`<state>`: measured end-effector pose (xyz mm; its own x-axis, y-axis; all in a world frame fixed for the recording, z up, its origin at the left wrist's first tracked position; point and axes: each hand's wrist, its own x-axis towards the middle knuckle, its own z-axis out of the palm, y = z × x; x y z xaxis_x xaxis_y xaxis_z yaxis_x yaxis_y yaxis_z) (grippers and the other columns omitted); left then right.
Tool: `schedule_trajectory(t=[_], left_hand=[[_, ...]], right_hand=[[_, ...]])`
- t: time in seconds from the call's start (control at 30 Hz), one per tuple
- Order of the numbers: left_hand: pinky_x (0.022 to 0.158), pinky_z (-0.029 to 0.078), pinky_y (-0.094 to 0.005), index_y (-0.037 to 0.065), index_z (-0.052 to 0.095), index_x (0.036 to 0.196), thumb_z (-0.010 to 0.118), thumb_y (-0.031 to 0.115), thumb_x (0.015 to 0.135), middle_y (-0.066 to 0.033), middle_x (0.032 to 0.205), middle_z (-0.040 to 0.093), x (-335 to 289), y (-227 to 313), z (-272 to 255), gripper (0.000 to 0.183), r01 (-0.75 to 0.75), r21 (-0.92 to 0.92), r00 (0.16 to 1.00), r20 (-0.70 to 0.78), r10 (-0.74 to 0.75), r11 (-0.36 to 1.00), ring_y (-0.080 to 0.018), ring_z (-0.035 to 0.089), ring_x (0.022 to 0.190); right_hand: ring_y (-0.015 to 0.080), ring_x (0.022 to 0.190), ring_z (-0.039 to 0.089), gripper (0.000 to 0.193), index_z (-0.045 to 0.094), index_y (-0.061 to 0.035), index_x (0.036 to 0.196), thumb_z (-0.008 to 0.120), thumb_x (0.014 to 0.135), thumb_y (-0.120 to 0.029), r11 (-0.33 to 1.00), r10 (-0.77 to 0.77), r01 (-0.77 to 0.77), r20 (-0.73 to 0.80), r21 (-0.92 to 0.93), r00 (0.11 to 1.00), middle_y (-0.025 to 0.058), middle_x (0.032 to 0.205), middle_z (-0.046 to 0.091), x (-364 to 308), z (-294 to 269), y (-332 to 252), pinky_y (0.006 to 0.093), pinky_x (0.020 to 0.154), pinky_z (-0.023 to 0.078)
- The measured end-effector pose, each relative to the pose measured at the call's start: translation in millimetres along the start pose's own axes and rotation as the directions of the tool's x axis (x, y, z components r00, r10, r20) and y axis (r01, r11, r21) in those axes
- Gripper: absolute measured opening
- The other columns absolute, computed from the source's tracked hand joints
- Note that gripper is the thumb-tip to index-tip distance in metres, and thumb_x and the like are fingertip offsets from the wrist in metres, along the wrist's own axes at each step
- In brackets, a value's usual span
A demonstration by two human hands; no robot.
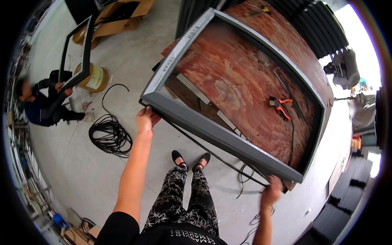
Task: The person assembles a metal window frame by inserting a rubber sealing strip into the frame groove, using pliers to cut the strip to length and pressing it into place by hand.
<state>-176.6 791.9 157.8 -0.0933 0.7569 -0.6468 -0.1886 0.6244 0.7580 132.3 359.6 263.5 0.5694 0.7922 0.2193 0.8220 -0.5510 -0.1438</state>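
A large grey metal window frame (228, 132) lies tilted over a red marbled tabletop (228, 81), its near side facing me. My left hand (145, 121) is closed at the frame's near left corner, thumb against the edge and fingers partly underneath. At the near right corner my right hand (271, 192) is closed, slightly blurred, with some fingers hidden by the frame. A thin black strip (212, 152) runs below the near side from one hand toward the other; whether either hand grips it is unclear. Inside the opening lie pliers with orange handles (281, 107) and thin dark strips (296, 100).
A coil of black cord (110, 136) lies on the floor to the left. Beyond it a seated co-worker (43, 100) holds a smaller dark frame (84, 61) beside a yellow bucket (94, 78). Cardboard boxes (124, 18) stand at the far left; dark stacked profiles (318, 28) are at the far right.
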Motion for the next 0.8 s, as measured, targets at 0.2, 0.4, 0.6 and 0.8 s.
schedule_trajectory(t=[0.2,0.4,0.6,0.8], left_hand=[[0.074,0.060,-0.0360,-0.003,0.057,0.108,0.050,0.025,0.102,-0.0106,0.089,0.067,0.6,0.5,0.3,0.029,-0.004,-0.010,0.999,-0.045,0.004,1.000,-0.0216,0.067,0.077],[0.076,0.060,-0.0380,-0.004,0.056,0.106,0.051,0.028,0.101,-0.0128,0.091,0.068,-14.5,-1.5,8.2,0.032,0.050,0.012,0.999,0.019,-0.051,0.999,-0.0239,0.068,0.081],[0.077,0.058,-0.0393,-0.001,0.055,0.112,0.056,0.030,0.099,-0.0118,0.092,0.065,-15.1,10.8,-8.1,0.034,0.036,0.075,0.999,0.000,-0.037,0.997,-0.0250,0.067,0.082],[0.070,0.058,-0.0373,-0.003,0.060,0.108,0.055,0.033,0.099,-0.0113,0.085,0.065,25.9,26.0,29.7,0.037,-0.073,0.163,0.996,0.053,0.066,0.984,-0.0239,0.067,0.074]], right_hand=[[0.0338,0.108,0.058,0.039,0.064,-0.0024,0.112,0.056,0.075,0.007,0.987,0.153,-0.152,-0.010,0.044,0.988,0.0150,0.114,0.063,105.3,-41.2,41.3,0.0408,0.095,0.046],[0.0418,0.079,0.060,0.017,0.065,-0.0006,0.085,0.062,0.087,-0.017,0.985,0.108,-0.137,0.242,0.103,0.964,0.0216,0.081,0.063,96.9,27.2,50.4,0.0476,0.070,0.046],[0.0418,0.068,0.056,0.028,0.056,-0.0010,0.072,0.059,0.093,-0.020,0.975,0.073,-0.112,0.197,0.193,0.978,0.0216,0.070,0.057,61.9,28.5,37.1,0.0485,0.062,0.042],[0.0382,0.055,0.046,0.038,0.053,0.0016,0.067,0.059,0.095,-0.022,0.932,0.246,-0.304,0.269,0.199,0.931,0.0215,0.062,0.050,47.1,24.5,9.5,0.0455,0.054,0.035]])
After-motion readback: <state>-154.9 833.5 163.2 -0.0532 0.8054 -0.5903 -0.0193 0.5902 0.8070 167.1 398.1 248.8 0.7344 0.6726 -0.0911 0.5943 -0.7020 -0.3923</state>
